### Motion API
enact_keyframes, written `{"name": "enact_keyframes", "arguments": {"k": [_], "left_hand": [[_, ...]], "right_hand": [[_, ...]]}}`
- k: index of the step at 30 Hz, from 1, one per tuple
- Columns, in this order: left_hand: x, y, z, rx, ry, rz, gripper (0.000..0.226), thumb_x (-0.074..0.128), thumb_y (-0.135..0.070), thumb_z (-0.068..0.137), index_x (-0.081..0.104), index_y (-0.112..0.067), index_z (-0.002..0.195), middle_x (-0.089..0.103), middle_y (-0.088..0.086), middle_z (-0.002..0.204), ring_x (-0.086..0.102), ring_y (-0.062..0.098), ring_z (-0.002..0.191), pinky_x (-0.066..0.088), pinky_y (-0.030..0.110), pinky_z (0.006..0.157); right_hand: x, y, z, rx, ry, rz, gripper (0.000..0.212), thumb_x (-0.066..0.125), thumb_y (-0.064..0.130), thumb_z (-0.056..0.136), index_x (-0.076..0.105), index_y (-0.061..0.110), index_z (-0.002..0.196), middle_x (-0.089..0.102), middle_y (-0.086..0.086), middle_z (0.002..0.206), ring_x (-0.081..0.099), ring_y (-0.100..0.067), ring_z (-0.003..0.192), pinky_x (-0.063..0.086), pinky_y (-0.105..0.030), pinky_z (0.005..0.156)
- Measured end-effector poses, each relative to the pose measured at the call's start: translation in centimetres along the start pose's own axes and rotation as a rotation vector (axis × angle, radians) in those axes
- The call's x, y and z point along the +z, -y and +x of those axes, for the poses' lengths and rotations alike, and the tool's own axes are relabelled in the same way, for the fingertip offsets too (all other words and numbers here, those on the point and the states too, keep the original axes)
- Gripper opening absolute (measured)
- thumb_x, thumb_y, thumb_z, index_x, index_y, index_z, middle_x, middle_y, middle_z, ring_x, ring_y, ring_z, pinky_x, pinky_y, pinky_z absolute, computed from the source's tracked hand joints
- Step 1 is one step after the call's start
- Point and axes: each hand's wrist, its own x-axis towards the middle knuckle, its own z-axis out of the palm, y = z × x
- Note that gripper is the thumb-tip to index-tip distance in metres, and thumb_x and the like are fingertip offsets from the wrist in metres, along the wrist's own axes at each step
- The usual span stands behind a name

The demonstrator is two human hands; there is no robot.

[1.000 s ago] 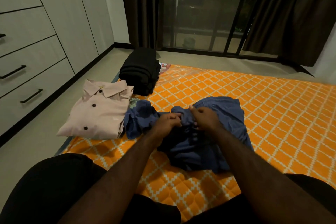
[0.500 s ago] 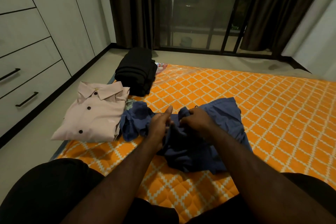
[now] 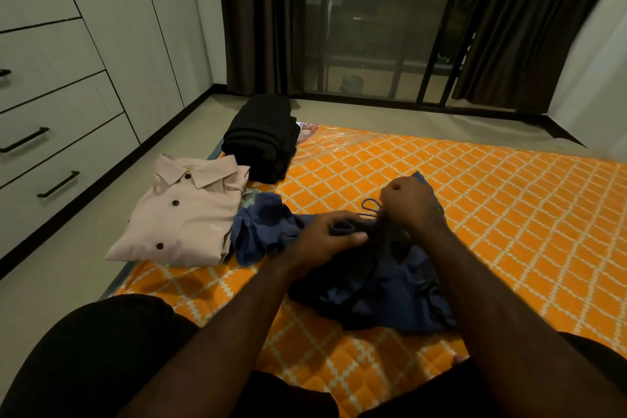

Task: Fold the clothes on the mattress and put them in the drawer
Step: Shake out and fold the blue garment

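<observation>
Blue garment (image 3: 383, 292) lies crumpled on the orange patterned mattress (image 3: 492, 214), near the near edge and left of middle, unfolded. Both hands are on it, close together but not touching. Left hand (image 3: 325, 239) has its fingers curled round a bunched fold of the blue cloth. Right hand (image 3: 412, 204) is a closed fist, raised a bit, gripping the cloth at the top, with a drawstring loop (image 3: 371, 205) sticking out just beside it. I cannot tell whether the fist also has the cord. A folded pink shirt (image 3: 190, 217), buttons up, sits at the mattress's left edge, touching the blue garment's left end. A folded black stack (image 3: 263, 139) is at the far left corner, just behind the shirt. The drawers (image 3: 57, 132) along the left wall are all closed, apart from the mattress across a strip of floor. A glass door (image 3: 373, 27) with dark curtains is beyond the far edge.
</observation>
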Motion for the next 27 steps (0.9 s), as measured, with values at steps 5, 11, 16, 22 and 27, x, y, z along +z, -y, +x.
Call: {"name": "enact_keyframes", "arguments": {"k": [5, 11, 16, 22, 27], "left_hand": [[1.4, -0.9, -0.4, -0.034, 0.472, 0.362, 0.035, 0.081, -0.012, 0.085, 0.074, -0.009, 0.12, 0.051, 0.005, 0.151, 0.042, 0.001, 0.137, 0.039, 0.026, 0.113], [1.6, -1.8, -0.8, -0.297, 0.662, 0.576, 0.042, 0.071, -0.058, 0.086, 0.077, -0.024, 0.11, 0.051, -0.004, 0.145, 0.044, 0.012, 0.134, 0.036, 0.035, 0.108], [1.9, -0.5, -0.2, -0.188, 0.212, 0.809, 0.056, 0.049, -0.066, 0.096, 0.055, -0.024, 0.061, 0.052, -0.004, 0.059, 0.049, 0.01, 0.058, 0.045, 0.043, 0.072], [1.9, 0.2, 0.0, -0.167, 0.075, 0.917, 0.038, 0.08, -0.046, 0.081, 0.059, -0.019, 0.099, 0.063, 0.004, 0.087, 0.06, 0.021, 0.081, 0.053, 0.041, 0.067], [2.3, 0.7, 0.2, -0.073, -0.023, 0.975, 0.016, 0.065, -0.03, 0.09, 0.063, -0.015, 0.083, 0.064, 0.005, 0.077, 0.061, 0.023, 0.072, 0.055, 0.046, 0.066]], "right_hand": [[0.1, -4.0, 1.0, 0.043, 0.167, -0.178, 0.026, 0.076, 0.044, 0.084, 0.059, 0.025, 0.077, 0.059, 0.0, 0.078, 0.056, -0.021, 0.073, 0.038, -0.029, 0.054], [0.9, -5.0, 1.0, 0.071, 0.197, -0.347, 0.013, 0.064, 0.011, 0.09, 0.064, 0.011, 0.077, 0.059, -0.012, 0.073, 0.053, -0.024, 0.06, 0.046, -0.031, 0.052], [0.6, -5.1, 1.1, 0.157, 0.29, -0.405, 0.026, 0.057, 0.009, 0.092, 0.051, 0.009, 0.066, 0.053, -0.011, 0.069, 0.049, -0.023, 0.058, 0.035, -0.028, 0.048], [0.3, -4.7, 0.6, 0.185, 0.221, -0.305, 0.024, 0.062, 0.015, 0.092, 0.051, 0.009, 0.072, 0.055, -0.013, 0.073, 0.057, -0.028, 0.063, 0.046, -0.032, 0.055], [0.8, -4.2, 0.1, 0.144, 0.224, -0.267, 0.046, 0.074, 0.057, 0.085, 0.054, 0.017, 0.074, 0.058, -0.007, 0.076, 0.065, -0.029, 0.081, 0.051, -0.036, 0.063]]}}
